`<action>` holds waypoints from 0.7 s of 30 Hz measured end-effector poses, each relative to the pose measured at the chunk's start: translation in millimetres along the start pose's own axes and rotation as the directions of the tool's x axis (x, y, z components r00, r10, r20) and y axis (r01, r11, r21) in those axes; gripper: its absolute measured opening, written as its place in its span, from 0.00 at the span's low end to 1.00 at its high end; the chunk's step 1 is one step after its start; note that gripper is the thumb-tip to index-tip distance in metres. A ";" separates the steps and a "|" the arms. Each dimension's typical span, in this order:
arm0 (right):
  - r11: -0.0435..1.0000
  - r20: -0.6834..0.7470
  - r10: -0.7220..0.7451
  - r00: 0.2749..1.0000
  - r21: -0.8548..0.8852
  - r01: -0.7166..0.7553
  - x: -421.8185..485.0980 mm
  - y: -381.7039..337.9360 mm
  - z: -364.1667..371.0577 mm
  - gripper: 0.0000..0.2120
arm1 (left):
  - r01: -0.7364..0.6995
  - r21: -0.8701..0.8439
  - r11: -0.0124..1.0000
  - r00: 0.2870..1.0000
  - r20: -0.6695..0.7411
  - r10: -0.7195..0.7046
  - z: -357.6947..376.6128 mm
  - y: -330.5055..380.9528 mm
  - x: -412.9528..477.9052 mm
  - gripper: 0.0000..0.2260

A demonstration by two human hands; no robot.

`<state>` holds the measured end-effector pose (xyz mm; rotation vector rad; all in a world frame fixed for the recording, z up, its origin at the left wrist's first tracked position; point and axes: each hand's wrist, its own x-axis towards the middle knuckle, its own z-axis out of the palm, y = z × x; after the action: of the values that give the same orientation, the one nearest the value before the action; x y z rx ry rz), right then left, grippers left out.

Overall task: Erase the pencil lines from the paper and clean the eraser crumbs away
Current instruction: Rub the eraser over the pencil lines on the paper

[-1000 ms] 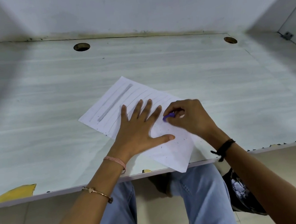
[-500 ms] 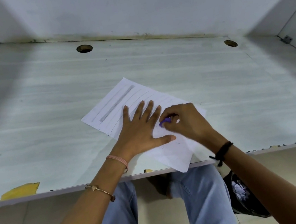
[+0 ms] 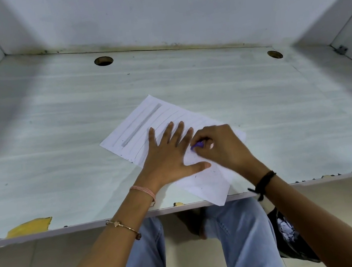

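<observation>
While the left hand point(image 3: 169, 157) lies flat with spread fingers on the paper point(image 3: 203, 184), the right hand point(image 3: 220, 147) pinches a small purple eraser point(image 3: 197, 145) against the sheet. Gray pencil lines point(image 3: 141, 124) show on the paper's far part, and the paper sits on the table point(image 3: 57, 139), one corner over the near edge.

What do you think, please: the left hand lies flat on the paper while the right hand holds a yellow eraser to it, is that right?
Not quite: the eraser is purple, not yellow, as the head view shows. The rest holds: the left hand lies flat on the paper, and the right hand holds the eraser to it.
</observation>
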<state>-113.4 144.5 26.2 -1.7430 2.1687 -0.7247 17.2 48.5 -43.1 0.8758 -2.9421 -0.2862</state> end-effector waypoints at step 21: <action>0.994 -0.040 0.055 0.998 0.100 -0.051 5.6 16.4 -2.2 0.04 | 0.014 -0.009 1.000 1.000 0.005 -0.014 0.6 -0.4 -0.1 0.49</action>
<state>-129.4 142.0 19.9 -1.6292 2.1589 -0.8483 17.4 48.3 -43.8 0.8957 -2.9385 -0.3027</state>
